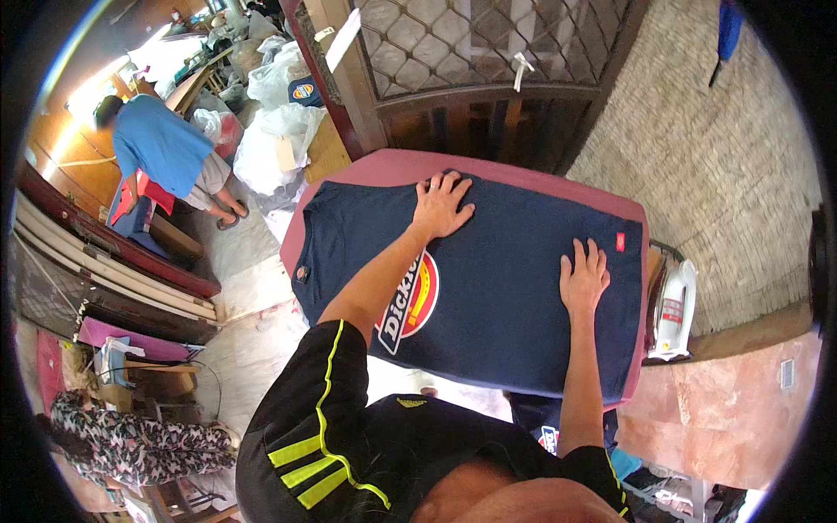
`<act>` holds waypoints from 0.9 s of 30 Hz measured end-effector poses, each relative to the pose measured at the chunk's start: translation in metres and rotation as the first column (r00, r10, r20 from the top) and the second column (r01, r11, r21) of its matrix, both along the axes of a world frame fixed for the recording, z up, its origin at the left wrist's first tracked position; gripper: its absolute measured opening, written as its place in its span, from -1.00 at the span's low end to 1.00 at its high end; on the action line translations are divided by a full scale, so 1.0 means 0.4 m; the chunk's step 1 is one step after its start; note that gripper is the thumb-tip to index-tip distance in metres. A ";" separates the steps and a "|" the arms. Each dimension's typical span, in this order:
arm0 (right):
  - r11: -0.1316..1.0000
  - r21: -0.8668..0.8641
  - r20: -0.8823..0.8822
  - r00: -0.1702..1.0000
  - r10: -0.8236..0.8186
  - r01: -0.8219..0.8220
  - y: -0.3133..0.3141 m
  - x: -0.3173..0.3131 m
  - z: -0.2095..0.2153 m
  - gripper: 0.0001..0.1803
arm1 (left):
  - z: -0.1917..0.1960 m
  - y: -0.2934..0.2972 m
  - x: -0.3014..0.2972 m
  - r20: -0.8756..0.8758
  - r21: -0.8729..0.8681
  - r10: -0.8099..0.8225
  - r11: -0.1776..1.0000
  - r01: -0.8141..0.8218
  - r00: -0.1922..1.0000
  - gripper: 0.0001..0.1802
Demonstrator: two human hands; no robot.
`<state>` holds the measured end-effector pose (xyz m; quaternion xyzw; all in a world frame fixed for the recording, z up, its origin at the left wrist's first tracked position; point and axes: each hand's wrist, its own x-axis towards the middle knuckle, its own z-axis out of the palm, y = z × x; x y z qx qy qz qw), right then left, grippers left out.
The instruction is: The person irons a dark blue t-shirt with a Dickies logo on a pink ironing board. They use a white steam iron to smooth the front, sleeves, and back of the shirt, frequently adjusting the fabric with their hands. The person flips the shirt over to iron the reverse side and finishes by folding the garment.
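Observation:
A navy T-shirt [514, 288] with a large red, yellow and white chest print lies spread over a maroon ironing board [384, 164]. Its neckline points to the left and its hem to the right. My left hand [443, 206] presses flat near the shirt's far edge, fingers spread, the forearm crossing over part of the print. Toward the hem my right hand [584, 277] rests on the cloth with its fingers apart, just left of a small red tag [621, 241]. Neither hand grips anything.
A white iron [671, 314] stands on a rest at the board's right end. Beyond the board is a brown lattice door [488, 52]. Plastic bags [277, 144] pile up at the far left, near a person in blue [161, 144]. Another person [139, 440] is at the lower left.

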<state>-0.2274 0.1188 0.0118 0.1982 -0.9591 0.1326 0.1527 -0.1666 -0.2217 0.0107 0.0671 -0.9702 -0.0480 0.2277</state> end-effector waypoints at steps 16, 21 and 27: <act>1.000 0.004 0.041 0.999 -0.002 0.002 0.003 -0.014 -0.002 -0.44 | -0.007 0.014 -0.004 0.037 0.000 0.040 0.999 -0.040 0.999 -0.35; 1.000 0.010 0.058 0.998 -0.013 0.013 -0.003 -0.009 0.002 -0.43 | 0.004 0.006 -0.003 0.017 -0.018 0.030 0.999 -0.029 0.999 -0.35; 0.999 0.034 0.051 0.998 -0.035 0.034 -0.002 -0.006 0.010 -0.44 | -0.003 0.010 0.000 -0.005 0.013 0.015 1.000 -0.015 1.000 -0.35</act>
